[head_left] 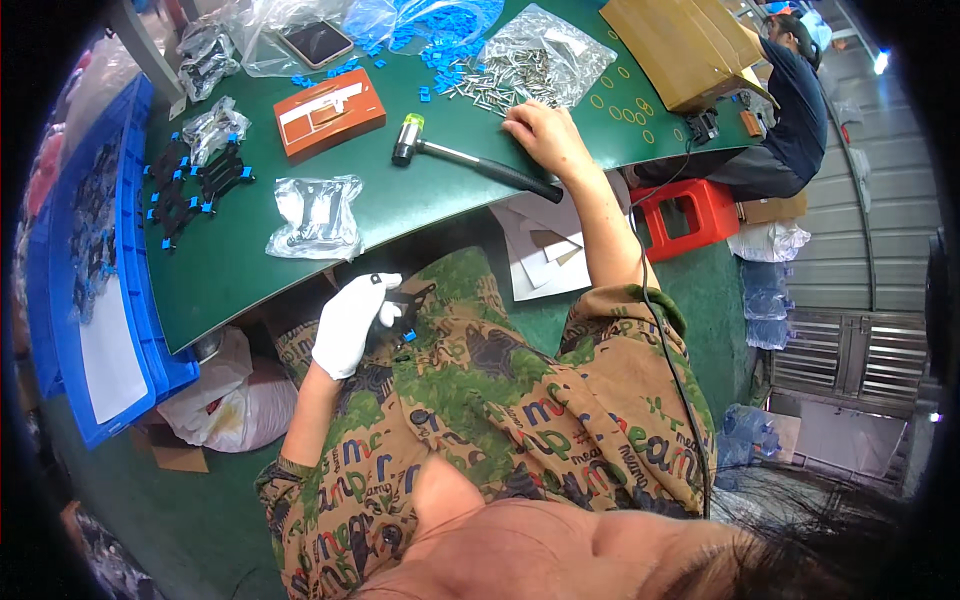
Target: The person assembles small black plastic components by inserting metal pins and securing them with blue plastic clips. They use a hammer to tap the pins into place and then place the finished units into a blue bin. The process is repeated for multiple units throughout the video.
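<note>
My left hand (350, 325), in a white glove, is closed around a dark bracket (405, 302) with a small blue clip (409, 336), low over my lap. The glove hides part of the bracket. My bare right hand (548, 138) rests at the near edge of a pile of small metal pins or screws (515, 80) that spills from a clear plastic bag (560, 45). Its fingers are bent together, and whatever may be between them is too small to make out. A mallet (480, 160) with a black and yellow-green head lies just left of that hand.
An orange box (330, 113) and a bagged part (316, 217) lie on the green table (240, 270). Black brackets with blue clips (185, 190) sit left, beside a blue bin (130, 300). A cardboard box (690, 50), red stool (685, 215) and another person (790, 110) are right.
</note>
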A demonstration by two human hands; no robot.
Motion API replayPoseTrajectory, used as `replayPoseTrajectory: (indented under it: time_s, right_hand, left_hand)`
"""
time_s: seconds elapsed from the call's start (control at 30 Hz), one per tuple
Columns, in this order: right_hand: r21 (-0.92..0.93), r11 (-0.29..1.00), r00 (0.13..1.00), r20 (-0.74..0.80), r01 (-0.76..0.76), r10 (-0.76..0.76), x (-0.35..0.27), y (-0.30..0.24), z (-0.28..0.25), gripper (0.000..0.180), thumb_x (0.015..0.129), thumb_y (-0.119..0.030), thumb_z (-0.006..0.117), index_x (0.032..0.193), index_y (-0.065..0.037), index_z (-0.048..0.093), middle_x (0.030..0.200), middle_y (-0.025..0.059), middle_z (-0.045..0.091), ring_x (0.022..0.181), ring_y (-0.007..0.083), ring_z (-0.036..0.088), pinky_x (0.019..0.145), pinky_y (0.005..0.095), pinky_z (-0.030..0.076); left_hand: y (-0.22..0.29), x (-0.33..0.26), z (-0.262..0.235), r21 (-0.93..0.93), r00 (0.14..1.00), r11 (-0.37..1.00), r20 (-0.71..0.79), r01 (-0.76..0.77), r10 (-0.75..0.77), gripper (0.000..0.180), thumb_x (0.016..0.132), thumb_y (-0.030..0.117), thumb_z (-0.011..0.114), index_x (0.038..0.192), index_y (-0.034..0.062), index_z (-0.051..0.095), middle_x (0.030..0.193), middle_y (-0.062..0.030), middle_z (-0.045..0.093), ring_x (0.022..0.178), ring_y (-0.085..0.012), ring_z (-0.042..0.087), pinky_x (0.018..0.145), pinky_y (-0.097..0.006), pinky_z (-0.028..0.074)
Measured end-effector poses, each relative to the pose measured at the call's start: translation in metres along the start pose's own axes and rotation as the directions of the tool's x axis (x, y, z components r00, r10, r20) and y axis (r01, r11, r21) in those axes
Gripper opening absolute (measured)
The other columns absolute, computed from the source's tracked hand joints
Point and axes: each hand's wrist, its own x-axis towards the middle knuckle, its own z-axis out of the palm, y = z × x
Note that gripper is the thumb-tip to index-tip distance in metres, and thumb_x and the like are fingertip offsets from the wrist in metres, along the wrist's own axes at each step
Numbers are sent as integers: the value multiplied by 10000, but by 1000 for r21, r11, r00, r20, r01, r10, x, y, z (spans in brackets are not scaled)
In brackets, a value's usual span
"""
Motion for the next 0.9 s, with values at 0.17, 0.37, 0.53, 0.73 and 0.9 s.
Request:
replayPoseTrajectory:
  time_s: [0.17, 0.37, 0.53, 0.73, 0.9]
  right_hand:
    - [29, 996, 992, -95, 90, -87, -1, 5, -6, 163, 962, -194, 659, 1067, -91, 729, 984, 81, 683, 942, 301, 669, 848, 422, 494]
    - [29, 979, 977, 60, 201, -203, 4, 2, -11, 168, 921, -136, 666, 1072, -100, 732, 962, 95, 655, 930, 330, 662, 804, 421, 537]
    - [-51, 986, 984, 98, 156, -150, 0, -1, -11, 172, 890, -80, 669, 1049, -90, 732, 975, 110, 640, 937, 326, 665, 822, 421, 552]
    - [173, 960, 975, -77, 221, -210, 8, -32, -16, 149, 922, -23, 648, 1059, -41, 702, 992, 111, 645, 916, 300, 661, 817, 379, 544]
    - [708, 646, 939, -71, 285, -336, -28, -129, -25, 89, 968, -25, 630, 1044, -12, 674, 1001, 101, 648, 912, 255, 650, 813, 353, 528]
  left_hand:
    - [-1, 1, 1, -15, 1000, 1000, -12, 2, -2, 325, 1082, 185, 524, 1262, -45, 667, 889, -47, 690, 789, -110, 635, 770, -267, 504]
    - [-2, 0, 0, -2, 1000, 1000, -24, -2, 2, 318, 1083, 189, 530, 1265, -27, 676, 938, -39, 708, 796, -91, 629, 762, -262, 507]
    - [-6, 4, -1, -18, 1000, 1000, -9, -9, 9, 307, 1087, 190, 533, 1270, -6, 684, 976, -30, 723, 798, -74, 624, 759, -251, 509]
    - [-6, -4, -1, -8, 998, 1000, -56, 24, -25, 312, 1086, 203, 536, 1280, 7, 683, 951, -13, 704, 800, -80, 615, 778, -256, 510]
    - [1, 3, 8, 171, 998, 985, -69, 23, -12, 298, 1079, 217, 532, 1255, 41, 696, 856, -22, 664, 767, -102, 601, 751, -280, 502]
